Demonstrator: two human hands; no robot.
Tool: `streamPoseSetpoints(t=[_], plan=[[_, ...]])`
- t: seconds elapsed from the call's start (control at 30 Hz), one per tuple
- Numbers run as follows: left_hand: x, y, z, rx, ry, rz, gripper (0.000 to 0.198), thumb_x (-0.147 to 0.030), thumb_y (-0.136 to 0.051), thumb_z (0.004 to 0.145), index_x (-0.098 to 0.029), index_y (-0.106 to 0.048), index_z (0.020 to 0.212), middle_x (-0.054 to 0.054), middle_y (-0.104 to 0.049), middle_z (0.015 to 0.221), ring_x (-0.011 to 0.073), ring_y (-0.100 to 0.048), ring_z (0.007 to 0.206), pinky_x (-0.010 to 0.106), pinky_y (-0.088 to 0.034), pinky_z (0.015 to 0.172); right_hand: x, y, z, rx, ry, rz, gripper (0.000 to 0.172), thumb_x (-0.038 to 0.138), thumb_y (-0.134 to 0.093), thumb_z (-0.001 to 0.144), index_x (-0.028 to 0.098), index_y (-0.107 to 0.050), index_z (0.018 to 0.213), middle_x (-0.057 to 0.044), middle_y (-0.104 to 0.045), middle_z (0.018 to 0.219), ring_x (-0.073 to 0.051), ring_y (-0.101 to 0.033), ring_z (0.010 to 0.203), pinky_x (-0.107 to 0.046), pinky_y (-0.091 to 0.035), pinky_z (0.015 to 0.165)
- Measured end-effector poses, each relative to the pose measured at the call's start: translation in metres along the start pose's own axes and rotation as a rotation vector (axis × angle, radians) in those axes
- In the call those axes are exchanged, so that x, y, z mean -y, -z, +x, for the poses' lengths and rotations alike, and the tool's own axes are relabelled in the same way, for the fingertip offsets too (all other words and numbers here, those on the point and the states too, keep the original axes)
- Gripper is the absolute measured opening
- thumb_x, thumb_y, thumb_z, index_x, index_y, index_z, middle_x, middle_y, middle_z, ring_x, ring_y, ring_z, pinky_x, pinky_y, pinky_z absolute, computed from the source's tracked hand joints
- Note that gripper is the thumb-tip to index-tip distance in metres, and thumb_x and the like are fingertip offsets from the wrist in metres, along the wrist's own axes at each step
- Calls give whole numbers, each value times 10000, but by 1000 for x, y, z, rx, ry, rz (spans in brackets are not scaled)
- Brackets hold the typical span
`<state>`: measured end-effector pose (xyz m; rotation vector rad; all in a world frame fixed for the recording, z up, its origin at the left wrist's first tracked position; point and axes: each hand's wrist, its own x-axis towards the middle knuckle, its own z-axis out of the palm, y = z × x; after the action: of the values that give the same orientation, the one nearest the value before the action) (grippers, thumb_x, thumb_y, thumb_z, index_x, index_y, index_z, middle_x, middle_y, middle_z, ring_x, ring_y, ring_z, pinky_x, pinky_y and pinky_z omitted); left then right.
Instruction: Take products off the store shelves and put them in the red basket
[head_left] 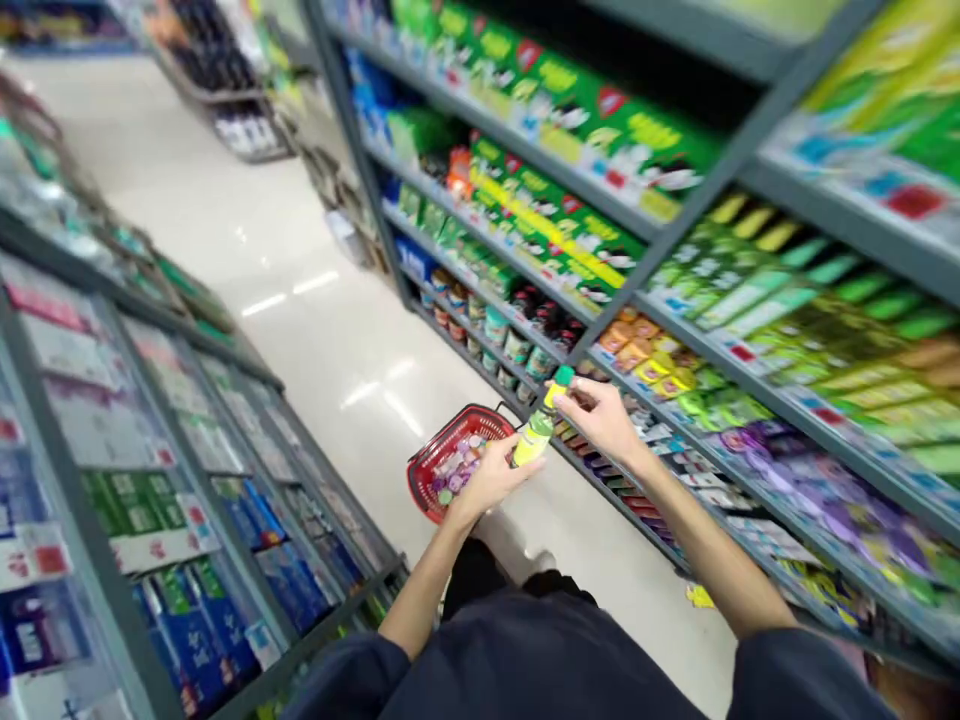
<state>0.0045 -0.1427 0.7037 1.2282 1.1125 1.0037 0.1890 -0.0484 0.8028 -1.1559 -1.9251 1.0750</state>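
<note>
Bottle (534, 442): glossy plastic, centre of frame. Basket (459, 424): smooth red plastic, centre. Shelving upright (718, 178): matt grey metal, upper right. Floor (315, 340): polished, glossy tile, upper left. Sleeve (802, 680): dark matt cloth, lower right.

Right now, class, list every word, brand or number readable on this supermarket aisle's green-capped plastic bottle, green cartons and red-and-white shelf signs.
Nothing is readable.
Green-capped plastic bottle in the right hand: label too blurred.
Green cartons on the upper shelf: print too blurred.
Red-and-white shelf sign: too small and blurred.
</note>
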Motion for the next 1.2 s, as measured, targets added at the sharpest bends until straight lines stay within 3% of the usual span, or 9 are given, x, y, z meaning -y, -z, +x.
streamPoseSetpoints(t=[0.07,0.17,0.3,0.47,0.63,0.8,0.93,1.07,1.2], plan=[[-44,-31,3,202,-23,-107,514,-596,-748,880,-114,-744,1060,76,-747,884,194,-664,812,310,-518,789,26,47,-20,-2,9,102,473,622,-712,907,187,-602,758,25,-550,713,-109,-446,646,-252,-376,607],[-90,-85,4,425,-105,-149,567,-632,-733,894,-116,-766,1126,131,-790,1053,250,-708,1026,353,-516,992,54,107,-57,-80,48,216,499,658,-779,836,189,-611,800,36,-558,707,-99,-436,615,-243,-362,574],[-121,-160,2,347,-189,-149,637,-592,-816,845,-149,-722,1294,144,-741,1327,279,-679,1221,391,-474,1138,69,172,-113,-197,135,216,491,613,-836,799,208,-560,773,65,-519,628,-86,-394,548,-235,-310,522],[-142,-246,4,246,-213,-106,664,-557,-878,787,-136,-723,1277,137,-759,1297,276,-709,1164,389,-522,1083,68,238,-173,-354,182,123,482,593,-828,807,203,-552,743,70,-502,605,-85,-396,547,-242,-306,532],[-151,-312,-2,455,-187,-10,627,-609,-844,802,-119,-774,1187,142,-795,1219,295,-728,1119,398,-539,1047,48,284,-234,-431,145,42,458,595,-787,842,192,-581,769,60,-502,657,-100,-420,619,-254,-328,591],[-138,-352,-11,800,-98,38,631,-647,-781,852,-114,-784,1189,158,-790,1250,311,-726,1158,420,-530,1082,24,304,-309,-468,34,17,462,626,-723,893,192,-601,791,41,-551,698,-116,-455,630,-259,-366,603],[-116,-376,-9,1006,-127,69,592,-582,-748,908,-141,-748,1304,142,-753,1351,320,-691,1265,453,-481,1168,20,294,-364,-583,-122,-72,407,593,-701,930,189,-674,893,20,-627,741,-133,-504,626,-269,-395,593],[-91,-401,-5,944,-249,85,627,-477,-809,875,-180,-687,1413,126,-682,1478,321,-613,1393,474,-400,1257,15,275,-399,-682,-196,-246,379,555,-730,931,198,-652,829,22,-581,701,-138,-497,631,-272,-395,592],[-76,-422,-6,863,-325,121,521,-411,-805,879,-183,-731,1342,129,-731,1395,303,-650,1333,468,-433,1226,5,266,-424,-749,-261,-305,382,553,-727,939,199,-647,818,9,-584,714,-141,-501,640,-271,-395,584]])
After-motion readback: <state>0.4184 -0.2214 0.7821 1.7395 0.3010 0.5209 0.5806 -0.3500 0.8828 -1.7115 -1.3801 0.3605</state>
